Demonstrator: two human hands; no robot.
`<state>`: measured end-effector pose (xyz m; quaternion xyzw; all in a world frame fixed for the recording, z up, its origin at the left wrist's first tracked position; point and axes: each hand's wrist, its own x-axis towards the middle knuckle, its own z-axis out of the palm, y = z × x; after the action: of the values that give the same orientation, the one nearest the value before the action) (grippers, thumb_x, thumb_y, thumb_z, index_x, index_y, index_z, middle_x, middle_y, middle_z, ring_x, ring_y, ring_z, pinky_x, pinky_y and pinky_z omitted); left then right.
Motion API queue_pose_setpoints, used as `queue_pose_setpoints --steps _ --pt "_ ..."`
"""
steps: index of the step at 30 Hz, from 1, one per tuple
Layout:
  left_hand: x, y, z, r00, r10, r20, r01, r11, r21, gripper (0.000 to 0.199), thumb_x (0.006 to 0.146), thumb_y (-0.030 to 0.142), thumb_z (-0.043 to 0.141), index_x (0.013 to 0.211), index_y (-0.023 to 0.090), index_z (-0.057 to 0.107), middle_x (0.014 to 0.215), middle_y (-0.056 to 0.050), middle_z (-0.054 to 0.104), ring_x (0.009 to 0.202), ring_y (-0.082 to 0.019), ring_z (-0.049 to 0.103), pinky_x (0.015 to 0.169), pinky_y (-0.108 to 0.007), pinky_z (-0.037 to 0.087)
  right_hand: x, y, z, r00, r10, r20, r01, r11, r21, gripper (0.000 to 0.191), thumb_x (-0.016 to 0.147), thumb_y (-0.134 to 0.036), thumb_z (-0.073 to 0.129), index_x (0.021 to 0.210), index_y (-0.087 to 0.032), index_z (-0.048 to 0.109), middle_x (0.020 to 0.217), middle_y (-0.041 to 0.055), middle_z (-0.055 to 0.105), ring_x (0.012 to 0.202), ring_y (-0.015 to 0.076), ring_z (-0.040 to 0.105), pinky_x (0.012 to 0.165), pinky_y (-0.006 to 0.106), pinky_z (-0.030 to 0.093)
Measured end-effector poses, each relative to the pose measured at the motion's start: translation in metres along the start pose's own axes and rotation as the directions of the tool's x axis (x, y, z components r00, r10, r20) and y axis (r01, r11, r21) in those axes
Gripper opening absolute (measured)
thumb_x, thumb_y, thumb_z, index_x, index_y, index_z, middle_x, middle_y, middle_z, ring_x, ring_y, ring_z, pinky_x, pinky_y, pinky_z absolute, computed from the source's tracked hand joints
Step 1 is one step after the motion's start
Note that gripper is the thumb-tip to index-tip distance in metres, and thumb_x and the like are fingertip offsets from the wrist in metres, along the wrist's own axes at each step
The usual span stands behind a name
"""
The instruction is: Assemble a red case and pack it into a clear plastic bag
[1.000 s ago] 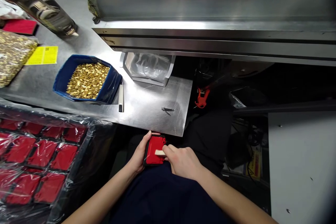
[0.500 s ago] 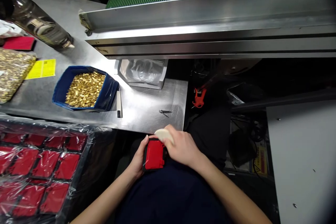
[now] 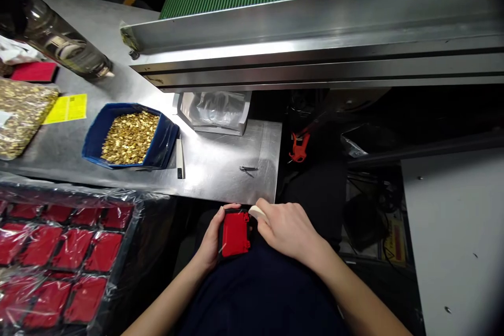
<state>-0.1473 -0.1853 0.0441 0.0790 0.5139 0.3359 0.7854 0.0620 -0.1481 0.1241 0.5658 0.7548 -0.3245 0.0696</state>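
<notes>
Close to my body, my left hand [image 3: 211, 239] grips a small red plastic case [image 3: 235, 233] with a black border, its hinge-like tabs facing right. My right hand [image 3: 285, 228] is closed around a cream-white, flat, rounded pad [image 3: 258, 213], mostly hidden by the fingers. The pad sits by the upper right corner of the case; whether it touches cannot be made out. On the metal table beyond my hands lie a nail clipper [image 3: 248, 169] and a pale utility knife [image 3: 180, 158]. Beside the knife stands a blue bin [image 3: 92, 139] of small gold-coloured metal parts.
Several red pieces [image 3: 103, 251] lie under clear film in a black-lined box at left. A grey bin [image 3: 243, 118] holds plastic bags. A bottle [image 3: 66, 44] and a bag of gold parts [image 3: 25, 115] are at far left. A metal conveyor frame [image 3: 315, 37] spans the top.
My right hand has moved slightly right and down, drawing the white pad from the top of the case to its right corner. My left hand still holds the case.
</notes>
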Motion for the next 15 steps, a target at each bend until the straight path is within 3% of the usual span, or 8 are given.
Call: queue_pose_setpoints --steps 3,6,10,13,15 --pt "0.001 0.001 0.001 0.999 -0.025 0.029 0.026 0.999 -0.044 0.053 0.093 0.063 0.062 0.127 0.021 0.063 0.107 -0.013 0.079 0.086 -0.03 0.078 0.075 -0.041 0.064 0.021 0.006 -0.014 0.997 0.062 -0.052 -0.057 0.993 0.104 0.023 0.104 -0.04 0.039 0.114 -0.026 0.055 0.087 0.0008 0.077 0.076 0.0235 0.073 0.06 0.031 0.027" --pt "0.002 0.001 0.002 0.999 -0.03 0.042 0.032 0.998 -0.049 0.057 0.091 0.063 0.065 0.129 0.021 0.061 0.106 -0.014 0.079 0.086 -0.03 0.078 0.074 -0.041 0.064 0.069 -0.003 -0.024 0.995 0.042 -0.092 -0.027 0.987 0.16 0.035 0.105 -0.046 0.036 0.128 -0.023 0.049 0.104 0.0057 0.077 0.09 0.0267 0.074 0.067 0.031 0.04" --pt "-0.004 0.003 -0.001 0.997 -0.031 0.064 0.037 0.996 -0.086 0.057 0.09 0.061 0.069 0.131 0.022 0.061 0.113 -0.015 0.079 0.093 -0.032 0.078 0.076 -0.042 0.065 0.127 -0.024 -0.035 0.994 -0.005 -0.107 0.019 0.991 0.134 0.047 0.106 -0.058 0.033 0.13 -0.023 0.05 0.117 0.0052 0.076 0.104 0.0239 0.072 0.076 0.029 0.05" --pt "-0.011 0.002 -0.013 0.994 -0.036 0.1 0.052 0.986 -0.159 0.059 0.09 0.06 0.069 0.135 0.023 0.06 0.125 -0.017 0.075 0.106 -0.035 0.075 0.085 -0.045 0.064 0.128 -0.013 -0.046 0.986 0.044 -0.159 -0.041 0.999 0.02 0.052 0.108 -0.059 0.022 0.137 -0.024 0.048 0.132 0.0088 0.069 0.112 0.0265 0.069 0.084 0.034 0.052" --pt "-0.013 -0.002 -0.021 0.99 -0.041 0.133 0.07 0.972 -0.223 0.062 0.09 0.06 0.07 0.139 0.024 0.058 0.133 -0.017 0.072 0.115 -0.036 0.073 0.091 -0.046 0.063 0.114 0.016 -0.054 0.982 0.072 -0.174 -0.088 0.992 -0.085 0.047 0.11 -0.05 0.017 0.137 -0.028 0.049 0.139 0.0077 0.065 0.116 0.0265 0.066 0.088 0.037 0.051"
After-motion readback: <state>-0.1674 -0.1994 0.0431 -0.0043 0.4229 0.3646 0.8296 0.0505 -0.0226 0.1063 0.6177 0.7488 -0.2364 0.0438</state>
